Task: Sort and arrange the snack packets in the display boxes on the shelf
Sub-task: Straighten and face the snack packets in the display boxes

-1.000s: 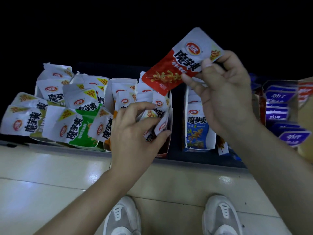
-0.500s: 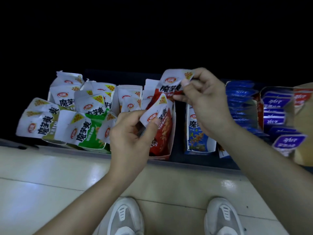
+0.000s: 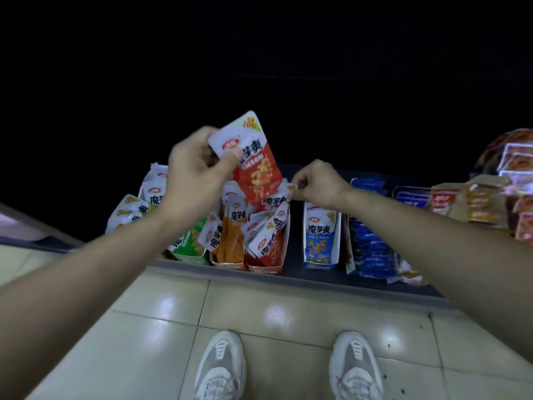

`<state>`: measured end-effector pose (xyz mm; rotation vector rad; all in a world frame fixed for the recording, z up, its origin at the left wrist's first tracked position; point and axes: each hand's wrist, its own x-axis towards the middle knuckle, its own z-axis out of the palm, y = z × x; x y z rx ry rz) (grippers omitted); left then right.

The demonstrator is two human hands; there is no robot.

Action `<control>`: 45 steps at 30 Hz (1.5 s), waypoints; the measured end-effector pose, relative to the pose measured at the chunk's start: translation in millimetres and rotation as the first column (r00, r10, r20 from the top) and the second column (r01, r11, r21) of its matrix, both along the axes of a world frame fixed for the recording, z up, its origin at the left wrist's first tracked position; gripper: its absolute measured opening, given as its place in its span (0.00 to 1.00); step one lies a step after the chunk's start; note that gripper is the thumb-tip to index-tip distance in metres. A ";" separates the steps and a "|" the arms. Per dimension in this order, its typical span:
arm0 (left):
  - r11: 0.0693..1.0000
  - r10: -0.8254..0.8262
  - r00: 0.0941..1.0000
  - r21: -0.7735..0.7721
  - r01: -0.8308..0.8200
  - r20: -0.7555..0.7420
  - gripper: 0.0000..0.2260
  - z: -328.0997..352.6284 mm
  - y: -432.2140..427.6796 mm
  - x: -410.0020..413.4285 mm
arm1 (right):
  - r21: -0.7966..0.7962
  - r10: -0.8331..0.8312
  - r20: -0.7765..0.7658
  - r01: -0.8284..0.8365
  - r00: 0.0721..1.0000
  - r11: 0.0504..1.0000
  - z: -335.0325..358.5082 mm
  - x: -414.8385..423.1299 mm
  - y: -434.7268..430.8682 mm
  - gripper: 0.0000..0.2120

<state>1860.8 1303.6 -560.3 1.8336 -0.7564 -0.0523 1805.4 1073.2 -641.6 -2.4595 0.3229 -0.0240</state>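
Above the red display box [image 3: 268, 267] on the shelf [image 3: 294, 238], the left grip [image 3: 196, 171], a bare hand, holds a red snack packet [image 3: 255, 168] by its white top. The thumb presses the front and the fingers curl behind. The packet hangs tilted, with its lower end near the packets standing in the box. The right grip [image 3: 317, 183] pinches the upper corner of another red-and-white packet [image 3: 274, 201], which sits at the back of the same box among loosely leaning red packets. Just to the left stand an orange box [image 3: 227, 265] of orange packets and a green box [image 3: 190, 256], with more white-topped packets piled untidily further left. To the right, across a bare gap of shelf, a blue packet [image 3: 318, 235] stands upright in its own box, and dark blue packets [image 3: 369, 241] lie in a row beside it. Below the shelf edge, two pale shoes [image 3: 222, 368] stand on the glossy tiled floor [image 3: 259, 307].
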 end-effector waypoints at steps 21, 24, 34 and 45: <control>0.994 0.009 0.999 0.105 -0.014 0.042 0.04 -102.0 -30.8 23.6 | 0.308 -0.273 0.283 0.183 0.919 0.934 -61.5 -24.2 35.8 0.05; 0.993 0.001 1.000 0.118 -0.003 0.012 0.04 -106.2 -37.4 25.3 | 0.412 -0.336 0.361 0.175 0.870 0.894 -58.7 -27.6 40.0 0.17; 1.000 0.010 0.996 -0.030 -0.007 0.089 0.07 -103.0 -41.8 22.0 | 0.436 -0.320 0.403 0.127 0.857 0.891 -55.2 -15.2 34.7 0.07; 0.941 -0.036 0.976 0.335 -0.039 0.214 0.05 -122.0 -34.5 33.5 | 0.498 -0.360 0.352 0.152 0.864 0.854 -56.8 -28.2 33.4 0.09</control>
